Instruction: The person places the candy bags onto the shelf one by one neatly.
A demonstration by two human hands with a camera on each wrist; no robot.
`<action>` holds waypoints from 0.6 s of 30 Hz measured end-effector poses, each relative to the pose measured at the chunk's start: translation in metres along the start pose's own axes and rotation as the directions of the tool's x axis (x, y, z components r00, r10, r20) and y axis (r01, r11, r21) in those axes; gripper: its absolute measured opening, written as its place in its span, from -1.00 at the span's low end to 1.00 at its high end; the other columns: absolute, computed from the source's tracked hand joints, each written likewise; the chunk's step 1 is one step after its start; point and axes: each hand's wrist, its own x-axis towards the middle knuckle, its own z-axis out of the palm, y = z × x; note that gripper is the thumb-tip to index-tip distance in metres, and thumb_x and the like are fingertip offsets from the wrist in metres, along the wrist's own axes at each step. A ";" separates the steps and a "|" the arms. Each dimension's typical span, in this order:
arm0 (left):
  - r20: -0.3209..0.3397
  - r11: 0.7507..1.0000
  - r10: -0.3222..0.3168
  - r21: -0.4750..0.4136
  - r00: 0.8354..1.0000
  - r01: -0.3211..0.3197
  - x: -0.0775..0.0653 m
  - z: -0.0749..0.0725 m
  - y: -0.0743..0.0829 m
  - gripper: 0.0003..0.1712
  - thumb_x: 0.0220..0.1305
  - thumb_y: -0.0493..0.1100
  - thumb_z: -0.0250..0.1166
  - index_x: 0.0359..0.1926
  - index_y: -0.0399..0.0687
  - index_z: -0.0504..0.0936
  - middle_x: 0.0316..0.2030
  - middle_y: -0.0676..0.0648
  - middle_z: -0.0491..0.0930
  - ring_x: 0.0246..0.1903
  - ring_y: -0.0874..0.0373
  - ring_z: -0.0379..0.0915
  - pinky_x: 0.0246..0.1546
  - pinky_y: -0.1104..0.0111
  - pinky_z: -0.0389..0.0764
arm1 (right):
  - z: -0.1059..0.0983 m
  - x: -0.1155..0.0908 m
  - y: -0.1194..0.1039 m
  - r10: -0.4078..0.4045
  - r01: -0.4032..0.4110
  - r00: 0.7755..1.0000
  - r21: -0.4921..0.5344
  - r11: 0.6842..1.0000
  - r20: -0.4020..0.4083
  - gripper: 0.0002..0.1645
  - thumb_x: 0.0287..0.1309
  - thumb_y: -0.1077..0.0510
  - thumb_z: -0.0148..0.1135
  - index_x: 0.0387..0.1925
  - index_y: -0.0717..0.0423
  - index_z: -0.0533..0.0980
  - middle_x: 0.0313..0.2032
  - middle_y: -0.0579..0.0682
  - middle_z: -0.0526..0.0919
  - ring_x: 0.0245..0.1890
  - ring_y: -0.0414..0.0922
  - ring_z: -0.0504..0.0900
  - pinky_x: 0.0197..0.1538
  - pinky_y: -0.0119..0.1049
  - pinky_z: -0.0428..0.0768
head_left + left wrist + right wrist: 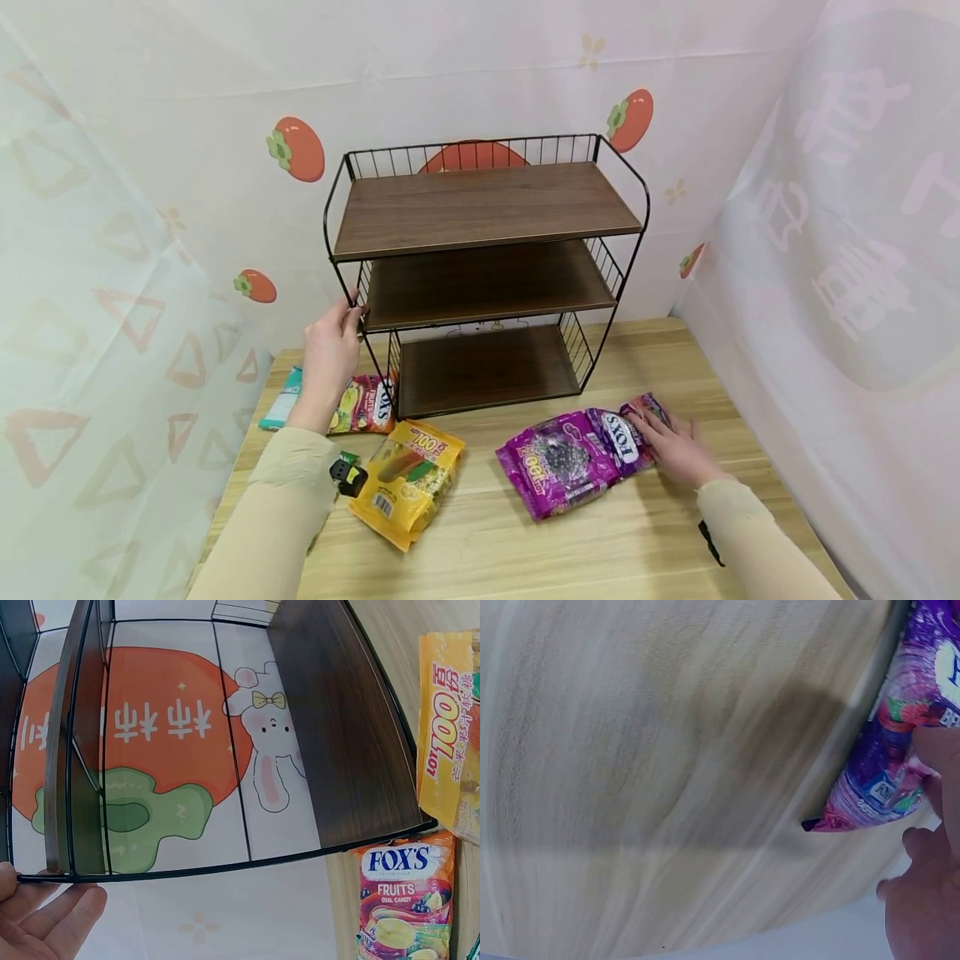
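My left hand [330, 346] grips the left side of a black wire rack [480, 204] at its middle shelf. In the left wrist view, the fingertips [86, 906] bend around the thin frame. On the right, my right hand [682, 450] pinches the end of a purple Fox's candy bag [621, 437], its fingers partly hidden and blurred. The right wrist view has a finger pressed into the creased wrapper of this bag [877, 769]. Beside it lies a purple Lot 100 candy bag [558, 462], overlapping the Fox's bag.
A yellow Lot 100 bag [412, 479] lies in front of the rack's left corner. Behind it are a Fox's Fruits bag [363, 406] and a teal-and-white packet [283, 400]. Patterned cloth walls [187, 167] enclose the wooden table [480, 550] at the back and sides.
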 end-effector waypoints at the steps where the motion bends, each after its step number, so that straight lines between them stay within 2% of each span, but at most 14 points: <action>1: 0.000 1.000 0.000 -0.002 1.000 0.000 0.000 0.000 0.000 -0.58 0.63 -0.18 0.01 0.34 -0.21 0.53 0.04 -0.32 0.69 -0.39 -0.15 0.63 -0.57 0.33 0.44 | 0.001 0.000 -0.001 0.012 -0.012 1.000 -0.015 1.000 0.000 -0.25 0.26 0.31 0.22 0.48 0.09 0.32 0.43 0.32 0.34 0.35 0.57 0.23 0.24 0.65 0.07; 6: 0.001 1.000 -0.001 -0.005 1.000 0.001 -0.001 0.000 0.000 -0.58 0.63 -0.18 0.01 0.34 -0.21 0.53 0.03 -0.31 0.70 -0.44 -0.12 0.62 -0.59 0.35 0.44 | 0.002 0.002 -0.005 0.042 -0.044 0.999 -0.097 0.994 -0.019 -0.40 0.32 0.17 0.27 0.38 0.06 0.46 0.26 0.42 0.45 0.31 0.57 0.29 0.22 0.68 0.04; 11: 0.012 1.000 -0.006 -0.014 1.000 0.006 -0.001 0.000 0.001 -0.58 0.63 -0.17 0.00 0.35 -0.20 0.52 0.03 -0.32 0.70 -0.46 -0.10 0.60 -0.62 0.37 0.44 | 0.005 0.009 -0.006 0.028 -0.034 0.998 -0.100 0.994 -0.055 -0.58 0.27 0.13 0.36 0.13 0.18 0.60 0.27 0.45 0.41 0.37 0.56 0.20 0.29 0.63 -0.03; 15: 0.010 1.000 -0.002 -0.013 1.000 0.002 -0.001 -0.001 0.001 -0.58 0.63 -0.17 0.00 0.35 -0.21 0.53 0.04 -0.32 0.70 -0.50 -0.10 0.56 -0.64 0.36 0.41 | 0.006 0.011 -0.005 0.021 -0.028 0.998 -0.101 0.994 -0.064 -0.69 0.17 0.09 0.46 -0.20 0.19 0.54 0.27 0.46 0.45 0.37 0.56 0.20 0.34 0.57 0.02; 18: 0.006 1.000 0.007 -0.007 1.000 -0.007 -0.001 -0.001 0.000 -0.58 0.63 -0.18 0.00 0.34 -0.23 0.53 0.04 -0.32 0.70 -0.45 -0.11 0.59 -0.61 0.34 0.43 | 0.006 0.009 -0.004 0.061 -0.062 0.998 -0.049 0.997 -0.024 -0.67 0.18 0.05 0.45 -0.31 0.12 0.45 0.11 0.42 0.57 0.32 0.56 0.29 0.34 0.54 0.06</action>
